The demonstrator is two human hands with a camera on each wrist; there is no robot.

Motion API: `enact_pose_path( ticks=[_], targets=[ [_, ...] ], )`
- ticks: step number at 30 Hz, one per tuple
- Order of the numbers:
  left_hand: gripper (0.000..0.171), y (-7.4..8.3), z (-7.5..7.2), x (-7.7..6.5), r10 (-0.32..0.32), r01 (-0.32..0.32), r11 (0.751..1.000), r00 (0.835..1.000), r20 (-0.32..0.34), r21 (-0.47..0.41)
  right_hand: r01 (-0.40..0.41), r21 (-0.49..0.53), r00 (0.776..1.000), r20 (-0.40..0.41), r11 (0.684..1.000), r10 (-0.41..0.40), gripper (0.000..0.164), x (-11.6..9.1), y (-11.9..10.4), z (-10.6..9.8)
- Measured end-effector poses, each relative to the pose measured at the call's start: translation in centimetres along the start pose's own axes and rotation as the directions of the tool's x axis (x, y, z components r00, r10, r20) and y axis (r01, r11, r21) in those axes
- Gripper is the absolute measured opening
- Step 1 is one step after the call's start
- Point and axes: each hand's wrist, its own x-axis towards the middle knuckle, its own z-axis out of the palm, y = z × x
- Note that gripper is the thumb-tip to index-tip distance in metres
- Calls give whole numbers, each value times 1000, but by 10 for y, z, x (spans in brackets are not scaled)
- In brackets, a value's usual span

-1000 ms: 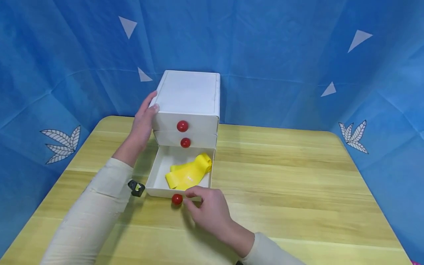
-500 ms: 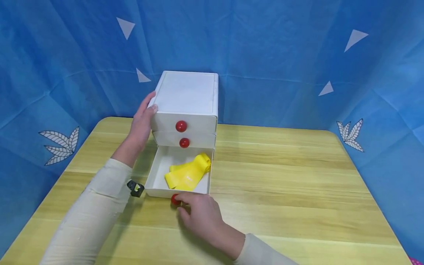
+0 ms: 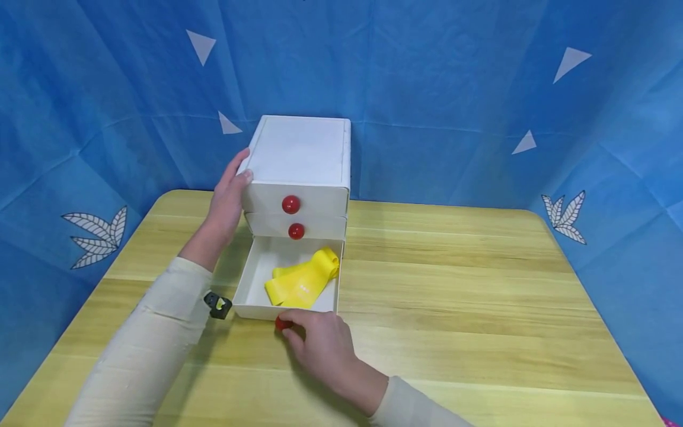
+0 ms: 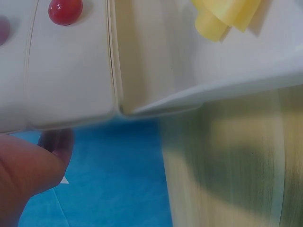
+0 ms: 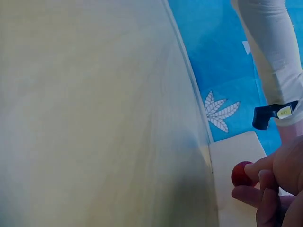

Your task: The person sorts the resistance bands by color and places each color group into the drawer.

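Observation:
A white drawer cabinet (image 3: 299, 148) stands on the table, each drawer with a round red knob. Its bottom drawer (image 3: 256, 312) is pulled out. Inside lies a folded yellow band (image 3: 305, 280), which looks flat and smooth. My left hand (image 3: 226, 198) rests against the cabinet's upper left side, thumb at the front corner; most of its fingers are hidden in the left wrist view. At the drawer's front, my right hand (image 3: 322, 344) pinches the bottom knob (image 5: 240, 174) between thumb and fingers.
The wooden table (image 3: 480, 296) extends to the right of the cabinet. A blue curtain (image 3: 437, 89) with white triangles and leaf prints hangs behind and at both sides. A black wrist device (image 3: 217, 304) sits on the left sleeve beside the drawer.
My right hand has moved slightly left from beside the bottom knob and now grips it. The left hand stays on the cabinet; the drawer and yellow band look unchanged.

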Motion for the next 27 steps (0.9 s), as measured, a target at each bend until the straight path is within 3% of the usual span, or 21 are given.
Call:
enact_pose_path(
  ticks=[27],
  targets=[
    [56,0,0,0,-9,9,1000,1000,1,-5,-13,77,995,-99,997,20,20,3,13,7]
  ],
)
